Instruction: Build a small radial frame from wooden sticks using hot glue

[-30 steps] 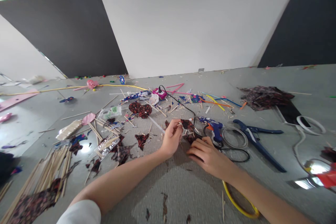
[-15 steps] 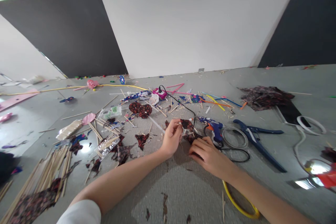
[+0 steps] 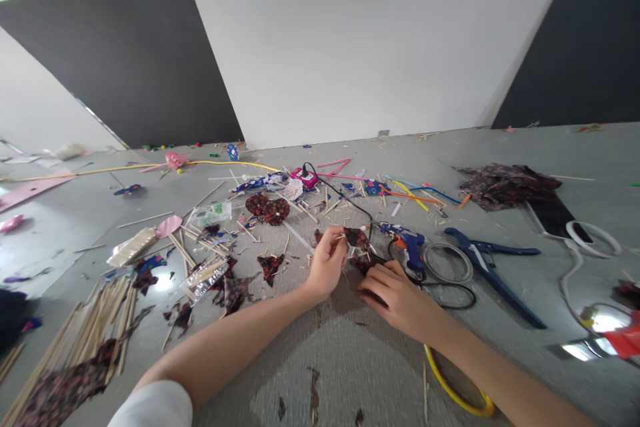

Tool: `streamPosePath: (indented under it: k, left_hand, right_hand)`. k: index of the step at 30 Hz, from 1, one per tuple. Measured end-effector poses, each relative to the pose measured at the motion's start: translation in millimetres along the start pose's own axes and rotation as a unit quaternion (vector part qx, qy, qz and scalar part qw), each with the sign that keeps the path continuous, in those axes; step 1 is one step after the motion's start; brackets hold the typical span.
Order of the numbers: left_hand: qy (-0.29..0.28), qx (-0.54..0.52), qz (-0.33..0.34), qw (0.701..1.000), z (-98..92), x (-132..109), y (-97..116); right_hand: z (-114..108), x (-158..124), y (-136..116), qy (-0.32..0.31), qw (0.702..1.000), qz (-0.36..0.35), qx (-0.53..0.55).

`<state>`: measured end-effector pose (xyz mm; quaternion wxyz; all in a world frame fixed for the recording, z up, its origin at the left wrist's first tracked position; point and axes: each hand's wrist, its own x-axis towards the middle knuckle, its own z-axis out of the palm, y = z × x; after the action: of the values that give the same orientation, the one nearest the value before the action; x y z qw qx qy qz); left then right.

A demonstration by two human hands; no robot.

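My left hand point(image 3: 327, 263) is closed in a pinch on a dark floral fabric piece point(image 3: 356, 237), which has a pale thin stick against it. Close on its right, my right hand point(image 3: 395, 293) has its fingers curled over another bit of dark fabric point(image 3: 361, 264); its fingertips are partly hidden. A blue glue gun point(image 3: 413, 250) with an orange trigger lies just beyond the right hand. To the left of my hands is a small dark fabric scrap point(image 3: 271, 268). Two round dark-red fabric pieces point(image 3: 276, 211) lie farther back.
On the right are a tape roll point(image 3: 469, 267), a blue long-handled cutter point(image 3: 500, 283), crumpled dark fabric point(image 3: 505, 185) and a phone point(image 3: 547, 217). Wooden sticks point(image 3: 95, 320) and packets cover the left. A pink power adapter point(image 3: 305, 177) with a black cord sits ahead, before a white panel point(image 3: 370, 47).
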<state>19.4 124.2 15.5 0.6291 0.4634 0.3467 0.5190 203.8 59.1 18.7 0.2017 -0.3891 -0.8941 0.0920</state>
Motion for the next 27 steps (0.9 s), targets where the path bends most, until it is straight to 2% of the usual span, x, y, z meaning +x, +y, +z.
streamPosePath:
  k: [7,13,21,27]
  left_hand:
    - [0.003,-0.01,-0.001,1.0,0.4,0.1,0.4]
    - [0.003,-0.017,-0.004,1.0,0.6,-0.4,0.8]
    - [0.0,-0.006,-0.003,1.0,0.2,-0.1,0.3]
    - [0.004,-0.003,-0.007,1.0,-0.3,0.1,-1.4]
  right_hand:
    - [-4.5,-0.6,-2.4,-0.006,1.0,-0.017,0.012]
    - [-4.7,-2.9,-1.4,-0.04,0.998,-0.034,0.037]
    - [-4.0,-2.8,-1.9,-0.029,0.998,-0.036,0.041]
    - [-5.1,-4.5,-0.8,-0.043,0.996,-0.066,0.04]
